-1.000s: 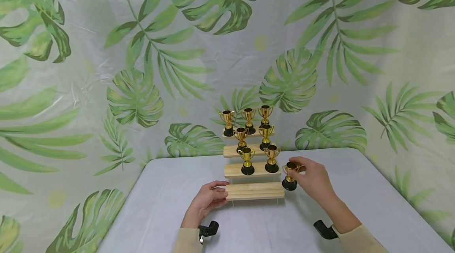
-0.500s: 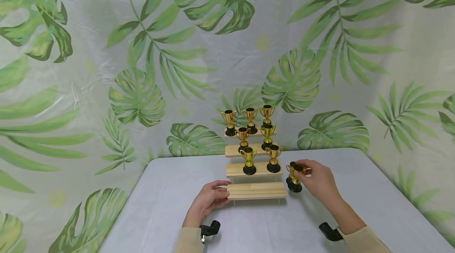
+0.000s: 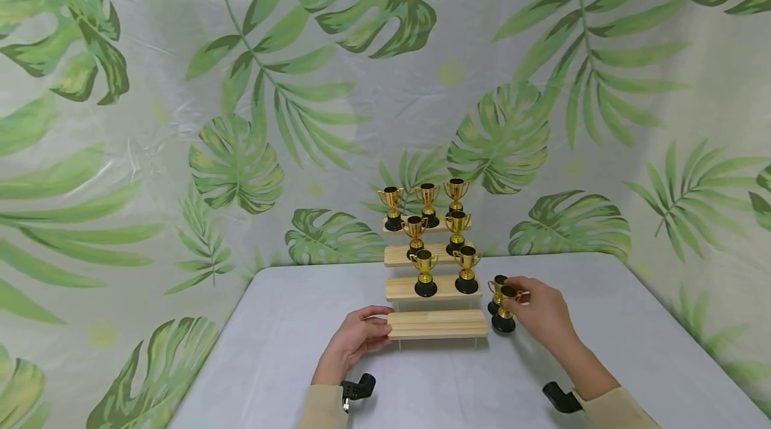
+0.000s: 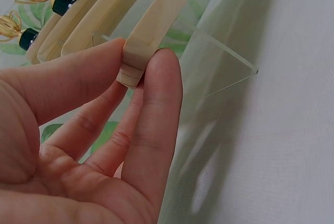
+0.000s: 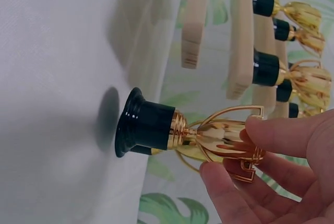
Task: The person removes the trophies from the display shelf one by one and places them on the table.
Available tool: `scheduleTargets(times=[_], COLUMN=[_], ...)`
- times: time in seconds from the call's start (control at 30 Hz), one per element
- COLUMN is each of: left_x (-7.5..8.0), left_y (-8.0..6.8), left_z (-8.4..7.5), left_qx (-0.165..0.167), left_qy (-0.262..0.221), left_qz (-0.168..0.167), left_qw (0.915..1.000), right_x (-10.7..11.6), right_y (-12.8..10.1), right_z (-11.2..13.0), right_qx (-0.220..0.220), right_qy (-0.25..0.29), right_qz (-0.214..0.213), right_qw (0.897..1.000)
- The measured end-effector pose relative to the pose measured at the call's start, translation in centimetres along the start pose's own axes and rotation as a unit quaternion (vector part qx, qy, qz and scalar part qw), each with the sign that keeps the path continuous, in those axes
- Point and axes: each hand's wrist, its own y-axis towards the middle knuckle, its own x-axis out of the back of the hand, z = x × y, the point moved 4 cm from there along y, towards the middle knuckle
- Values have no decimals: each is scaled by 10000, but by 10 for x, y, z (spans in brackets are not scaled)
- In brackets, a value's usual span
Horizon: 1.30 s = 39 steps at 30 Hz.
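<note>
Gold trophy cups with black bases fill most of a wooden step stand: three on the top board point(image 3: 409, 225), two on the second board point(image 3: 402, 255) and two on the third point(image 3: 400, 290). My left hand point(image 3: 358, 334) pinches the left end of the bare lowest board point(image 3: 436, 326) between thumb and fingers. To the right of the stand, my right hand point(image 3: 545, 312) holds an upright trophy point(image 5: 216, 135) by its gold cup. Its black base point(image 5: 151, 125) is close over the table, beside its shadow. Another trophy point(image 3: 495, 287) stands just behind it, partly hidden.
The stand has thin clear supports point(image 4: 229, 51) under its boards. A white cloth covers the table point(image 3: 289, 322), and a leaf-print curtain point(image 3: 361, 114) hangs behind it. Black camera mounts point(image 3: 359, 387) sit on both wrists.
My right hand has brought its trophy slightly right and toward me, and a second trophy now shows behind it. My left hand keeps its grip on the lowest board. The head view shifts slightly.
</note>
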Motion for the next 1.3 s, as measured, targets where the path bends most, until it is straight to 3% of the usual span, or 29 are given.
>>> scheduleTargets(times=[0.6,1.3], left_x=[0,1], left_y=[0,1], left_z=[1,1], left_qx=[64,71], left_qy=[26,17], left_qz=[-48,-38], left_qw=[10000,10000], right_x=[-10,-10], right_y=[-1,-3], right_z=[-9,-10], right_qx=[-327,-251], right_qy=[-18,9], right_qz=[46,162], right_qw=[9995,9996])
